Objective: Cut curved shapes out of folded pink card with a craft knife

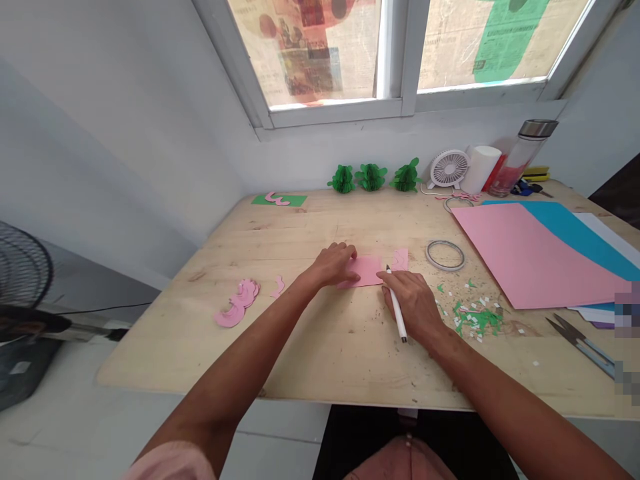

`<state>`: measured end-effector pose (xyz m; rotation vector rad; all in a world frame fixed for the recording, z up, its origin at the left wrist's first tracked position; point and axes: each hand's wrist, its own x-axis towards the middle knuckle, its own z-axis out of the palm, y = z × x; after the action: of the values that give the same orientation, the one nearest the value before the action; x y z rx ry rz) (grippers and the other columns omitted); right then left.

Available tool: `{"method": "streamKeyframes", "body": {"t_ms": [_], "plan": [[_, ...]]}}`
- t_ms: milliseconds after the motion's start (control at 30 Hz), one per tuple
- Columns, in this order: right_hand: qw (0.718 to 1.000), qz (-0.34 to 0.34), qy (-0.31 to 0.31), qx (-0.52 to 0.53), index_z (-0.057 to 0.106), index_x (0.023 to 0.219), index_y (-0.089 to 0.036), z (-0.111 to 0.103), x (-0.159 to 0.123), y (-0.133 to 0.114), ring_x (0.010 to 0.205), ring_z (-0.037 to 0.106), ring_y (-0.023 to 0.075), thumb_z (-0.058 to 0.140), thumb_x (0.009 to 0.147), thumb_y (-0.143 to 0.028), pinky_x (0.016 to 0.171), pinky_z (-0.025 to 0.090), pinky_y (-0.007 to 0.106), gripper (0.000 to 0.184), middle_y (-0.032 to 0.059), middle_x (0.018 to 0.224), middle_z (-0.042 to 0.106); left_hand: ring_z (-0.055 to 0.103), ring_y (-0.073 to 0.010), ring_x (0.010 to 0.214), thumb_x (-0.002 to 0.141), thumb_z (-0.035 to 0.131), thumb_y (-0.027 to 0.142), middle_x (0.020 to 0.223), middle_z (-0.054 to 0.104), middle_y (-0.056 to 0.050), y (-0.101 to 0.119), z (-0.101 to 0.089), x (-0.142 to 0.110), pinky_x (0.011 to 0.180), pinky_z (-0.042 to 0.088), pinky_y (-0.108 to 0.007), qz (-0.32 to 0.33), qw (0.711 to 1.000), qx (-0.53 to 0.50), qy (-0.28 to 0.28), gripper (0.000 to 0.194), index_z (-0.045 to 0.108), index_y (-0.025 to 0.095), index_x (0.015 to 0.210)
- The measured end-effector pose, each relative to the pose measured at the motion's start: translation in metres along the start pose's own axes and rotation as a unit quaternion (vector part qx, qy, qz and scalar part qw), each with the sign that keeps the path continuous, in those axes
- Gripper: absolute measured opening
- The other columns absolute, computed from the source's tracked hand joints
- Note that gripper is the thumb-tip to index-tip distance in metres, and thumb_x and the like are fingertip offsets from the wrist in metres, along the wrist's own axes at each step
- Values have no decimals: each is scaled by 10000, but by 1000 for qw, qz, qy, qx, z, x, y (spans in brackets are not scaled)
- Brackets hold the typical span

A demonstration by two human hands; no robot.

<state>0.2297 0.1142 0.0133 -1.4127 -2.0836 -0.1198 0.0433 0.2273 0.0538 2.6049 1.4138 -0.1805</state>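
Observation:
My left hand [334, 265] holds the left end of a small pink paper rectangle [369, 268] against the table, its thumb near the front edge and its fingers bent at the back. A slim white pen [397, 310] with a dark tip is tucked in my right hand [413, 300]. The fingertips of that hand touch the paper's right end. Just beyond them lies another pink paper piece [401, 259] with curved lines on it. To the left rest a stack of wavy pink cutouts [240, 303] and one thin pink strip [278, 287].
Green paper scraps [477, 320], a tape roll [445, 255], large pink sheets [530, 253] and scissors [583, 347] lie to the right. Along the wall stand several green paper ornaments [371, 177], a white fan [449, 168] and a glass bottle [520, 160]. A green strip [295, 200] is back left.

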Motion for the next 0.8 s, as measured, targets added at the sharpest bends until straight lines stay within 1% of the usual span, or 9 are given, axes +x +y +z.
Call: {"method": "streamKeyframes", "body": {"t_ms": [233, 300, 400, 600, 800], "plan": [[1000, -2, -1, 2, 656, 1104, -202, 0, 0, 0, 917, 653, 230, 497, 878, -100, 776, 418, 342, 295, 86, 972, 723, 583, -229, 1068, 911, 603, 393, 1218, 577, -90, 5, 2, -7, 902, 501, -439, -4, 999, 8, 32, 369, 558, 163, 1196], [1000, -2, -2, 1, 655, 1104, -200, 0, 0, 0, 916, 653, 232, 493, 880, -100, 777, 418, 344, 294, 85, 966, 722, 570, -244, 1075, 854, 660, 380, 1199, 592, -86, 7, 3, -10, 895, 478, -408, -7, 999, 11, 43, 387, 549, 184, 1170], [1000, -2, -2, 0, 653, 1106, -197, 0, 0, -1, 909, 653, 234, 485, 884, -103, 777, 417, 346, 294, 83, 943, 720, 558, -262, 1083, 819, 676, 348, 1184, 613, -82, 11, 4, -15, 868, 446, -372, -12, 998, 19, 56, 370, 530, 215, 1132], [1000, -3, -5, 0, 652, 1103, -195, -1, 0, -1, 905, 650, 236, 496, 882, -108, 773, 414, 347, 284, 85, 938, 714, 569, -265, 1083, 857, 637, 320, 1172, 634, -82, 18, 8, -22, 877, 410, -375, -18, 996, 42, 75, 309, 514, 213, 1119], [1000, -1, -6, -1, 655, 1098, -194, -2, 0, -2, 891, 647, 237, 493, 881, -112, 765, 413, 348, 283, 90, 937, 712, 607, -265, 1040, 899, 577, 256, 1117, 663, -95, 28, 15, -31, 870, 415, -380, -35, 994, 52, 92, 238, 515, 194, 1120]]}}
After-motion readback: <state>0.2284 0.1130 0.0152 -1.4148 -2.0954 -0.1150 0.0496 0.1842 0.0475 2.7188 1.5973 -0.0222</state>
